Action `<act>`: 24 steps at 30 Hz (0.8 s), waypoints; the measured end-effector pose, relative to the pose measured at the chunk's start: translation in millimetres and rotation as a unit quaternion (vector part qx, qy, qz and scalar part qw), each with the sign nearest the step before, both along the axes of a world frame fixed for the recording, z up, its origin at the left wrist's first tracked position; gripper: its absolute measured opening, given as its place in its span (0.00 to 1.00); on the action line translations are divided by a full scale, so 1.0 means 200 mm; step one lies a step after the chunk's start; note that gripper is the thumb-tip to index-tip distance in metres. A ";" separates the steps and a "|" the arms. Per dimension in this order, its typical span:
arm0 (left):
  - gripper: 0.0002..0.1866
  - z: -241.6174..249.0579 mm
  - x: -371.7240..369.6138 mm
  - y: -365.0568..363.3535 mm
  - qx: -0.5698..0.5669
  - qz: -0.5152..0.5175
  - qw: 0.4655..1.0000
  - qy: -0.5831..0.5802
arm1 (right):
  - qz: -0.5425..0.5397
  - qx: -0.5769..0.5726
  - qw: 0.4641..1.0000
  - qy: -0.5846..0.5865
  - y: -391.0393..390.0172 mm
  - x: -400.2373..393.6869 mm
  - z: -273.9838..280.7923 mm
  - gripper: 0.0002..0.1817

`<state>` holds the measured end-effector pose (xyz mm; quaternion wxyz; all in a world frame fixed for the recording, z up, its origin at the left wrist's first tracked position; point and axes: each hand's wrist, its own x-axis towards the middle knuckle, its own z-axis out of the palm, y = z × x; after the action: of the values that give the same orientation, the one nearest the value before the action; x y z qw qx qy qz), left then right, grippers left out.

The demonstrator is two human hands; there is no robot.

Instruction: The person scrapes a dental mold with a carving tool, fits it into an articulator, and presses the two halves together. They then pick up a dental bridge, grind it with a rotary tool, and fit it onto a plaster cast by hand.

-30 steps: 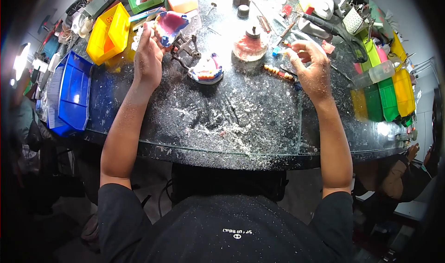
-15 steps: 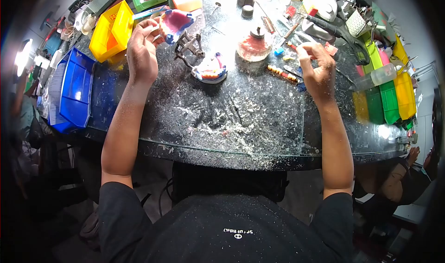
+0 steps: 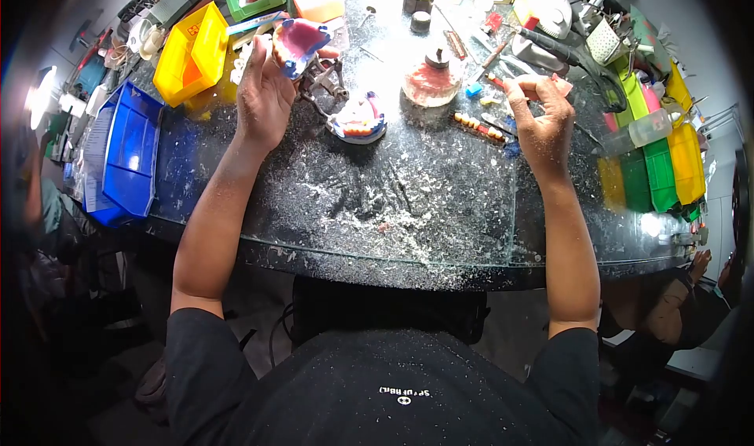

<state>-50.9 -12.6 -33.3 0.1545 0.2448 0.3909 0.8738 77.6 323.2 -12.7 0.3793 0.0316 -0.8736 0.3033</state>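
At the upper left my left hand (image 3: 265,100) is wrapped around a dental cast with pink and blue wax (image 3: 299,44). Right beside that hand is a metal articulator frame (image 3: 323,83), joined to a lower cast with teeth (image 3: 359,120) that rests on the dark bench. My right hand (image 3: 543,112) is pinched on a thin red-tipped tool (image 3: 496,79), most of it hidden by the fingers. Between the hands stands a glass burner with reddish contents (image 3: 432,83). A strip of artificial teeth (image 3: 479,126) lies to the left of my right hand.
A yellow bin (image 3: 188,57) and a blue bin (image 3: 129,151) stand at the left. Green and yellow bins (image 3: 674,167), a clear bottle (image 3: 648,129) and a corded handpiece (image 3: 550,45) are at the right. White shavings (image 3: 377,210) cover the bench (image 3: 298,261). Another person's hands (image 3: 699,265) show at far right.
My left hand has shifted right and turned palm inward, its fingers now reaching behind the cast near the articulator. My right hand has barely moved.
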 end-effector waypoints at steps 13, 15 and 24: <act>0.29 -0.01 0.02 0.03 -0.083 -0.011 0.996 -0.032 | -0.044 -0.101 0.993 0.032 0.03 -0.01 0.05 0.02; 0.34 0.06 0.11 0.10 -0.148 0.064 0.977 -0.136 | -0.044 -0.073 0.996 0.012 0.12 -0.01 0.06 0.04; 0.22 0.08 0.32 0.22 -0.087 -0.180 0.963 -0.183 | -0.058 0.017 0.990 -0.128 0.16 0.01 0.03 0.06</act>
<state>13.9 32.1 -17.7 0.3990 0.1325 0.3794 0.8242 78.8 355.7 -5.9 0.2812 -0.0519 -0.9202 0.2672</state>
